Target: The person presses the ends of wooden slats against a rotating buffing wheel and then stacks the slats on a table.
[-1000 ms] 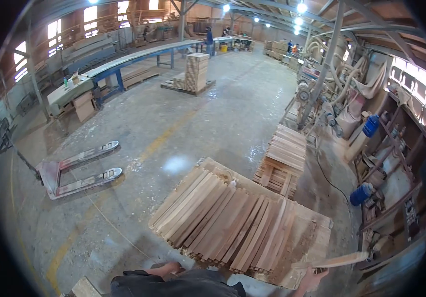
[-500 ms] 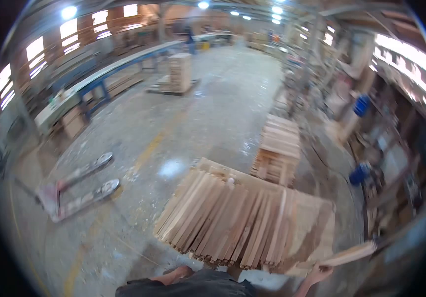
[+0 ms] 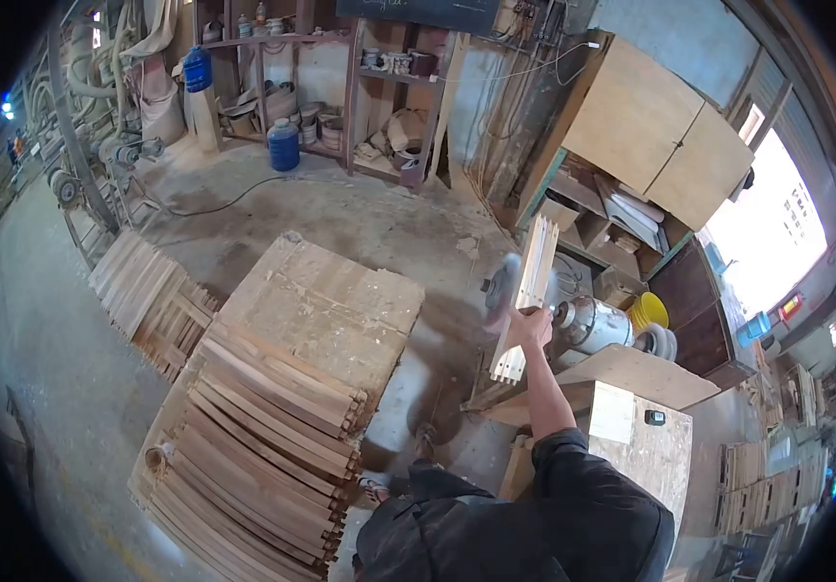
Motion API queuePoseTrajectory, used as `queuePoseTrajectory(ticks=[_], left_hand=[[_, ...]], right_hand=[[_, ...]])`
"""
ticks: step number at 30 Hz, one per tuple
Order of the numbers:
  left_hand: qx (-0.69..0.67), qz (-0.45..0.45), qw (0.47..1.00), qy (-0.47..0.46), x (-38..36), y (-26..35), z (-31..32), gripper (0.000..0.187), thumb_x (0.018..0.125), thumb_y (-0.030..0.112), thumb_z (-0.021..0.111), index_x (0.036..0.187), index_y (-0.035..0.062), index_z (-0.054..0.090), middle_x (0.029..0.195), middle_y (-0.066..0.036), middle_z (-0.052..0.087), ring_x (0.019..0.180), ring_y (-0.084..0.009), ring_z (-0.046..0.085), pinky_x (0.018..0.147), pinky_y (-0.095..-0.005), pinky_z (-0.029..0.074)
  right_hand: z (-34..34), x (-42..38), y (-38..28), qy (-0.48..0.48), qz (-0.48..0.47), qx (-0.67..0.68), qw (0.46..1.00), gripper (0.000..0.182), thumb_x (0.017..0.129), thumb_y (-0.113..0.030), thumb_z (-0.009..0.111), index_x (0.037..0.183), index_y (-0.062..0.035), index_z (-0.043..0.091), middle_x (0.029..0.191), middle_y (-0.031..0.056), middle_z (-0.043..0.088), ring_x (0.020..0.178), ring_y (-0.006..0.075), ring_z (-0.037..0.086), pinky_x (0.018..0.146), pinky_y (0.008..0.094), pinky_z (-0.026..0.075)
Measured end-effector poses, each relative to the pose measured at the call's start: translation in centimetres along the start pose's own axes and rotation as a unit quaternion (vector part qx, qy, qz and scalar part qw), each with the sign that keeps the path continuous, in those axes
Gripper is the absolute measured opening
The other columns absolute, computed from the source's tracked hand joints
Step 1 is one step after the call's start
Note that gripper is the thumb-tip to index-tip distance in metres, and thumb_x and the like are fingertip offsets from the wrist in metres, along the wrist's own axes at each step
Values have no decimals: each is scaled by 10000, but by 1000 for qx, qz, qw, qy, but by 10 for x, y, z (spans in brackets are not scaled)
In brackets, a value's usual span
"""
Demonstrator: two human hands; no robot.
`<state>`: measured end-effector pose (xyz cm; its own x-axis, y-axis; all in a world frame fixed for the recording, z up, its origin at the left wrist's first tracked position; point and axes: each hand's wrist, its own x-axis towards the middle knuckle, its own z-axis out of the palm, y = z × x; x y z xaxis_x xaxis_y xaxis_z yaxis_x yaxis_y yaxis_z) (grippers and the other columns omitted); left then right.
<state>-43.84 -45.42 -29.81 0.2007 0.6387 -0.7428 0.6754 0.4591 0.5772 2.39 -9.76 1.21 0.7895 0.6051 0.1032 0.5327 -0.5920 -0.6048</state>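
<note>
My right hand (image 3: 532, 328) is closed round a small bundle of pale wooden slats (image 3: 537, 262), held out in front of me and tilted upward. Behind the slats, partly hidden by them, is a machine with a round wheel (image 3: 501, 289) and a grey motor (image 3: 592, 324). My left hand is out of the frame. To the left, many long wooden slats (image 3: 253, 446) lie side by side on a wooden board (image 3: 340, 296), their notched ends toward me.
Another slat stack (image 3: 151, 296) stands at the left. A work surface (image 3: 646, 446) with a small black object (image 3: 655, 417) is at my right. Further back are a blue jug (image 3: 283, 145), shelves (image 3: 398, 76), a wooden cabinet (image 3: 636, 112) and a yellow bucket (image 3: 648, 311).
The view has swung to the right, from the long hall toward the shelves and cabinet. My right hand still grips the slats, now raised beside the wheel machine, away from the pile.
</note>
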Motion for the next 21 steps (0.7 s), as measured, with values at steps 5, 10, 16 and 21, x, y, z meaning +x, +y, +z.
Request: queuePoseTrajectory(ticks=[5,10,16,21], left_hand=[[-28,4,1000,13,-13,-49,21,426,957,355,547,1235,58,676,1270,-210,662,1198,-367,608,1030,-433,464],[-56,0,998,30,1,-37,13,426,964,358,544,1226,51,679,1269,-214,662,1195,-361,612,1030,-429,465],[-79,15,996,30,25,-21,15,426,973,362,541,1216,43,683,1267,-220,662,1191,-354,617,1030,-424,466],[-94,33,994,38,39,-14,17,427,980,365,539,1208,36,687,1266,-224,662,1188,-349,621,1030,-419,467]], right_hand=[[22,19,34,-4,61,-121,991,756,655,-486,820,1167,40,638,1181,211,642,1103,353,663,946,456,557],[12,10,41,-17,55,-124,991,772,646,-519,821,1157,35,654,1190,210,625,1106,360,657,944,460,553],[4,3,41,-36,30,-152,987,837,665,-539,819,1225,40,591,1215,216,631,1149,359,640,976,461,530],[3,13,40,-49,48,-106,992,785,635,-545,829,1139,28,644,1155,212,674,1118,350,664,950,449,541]])
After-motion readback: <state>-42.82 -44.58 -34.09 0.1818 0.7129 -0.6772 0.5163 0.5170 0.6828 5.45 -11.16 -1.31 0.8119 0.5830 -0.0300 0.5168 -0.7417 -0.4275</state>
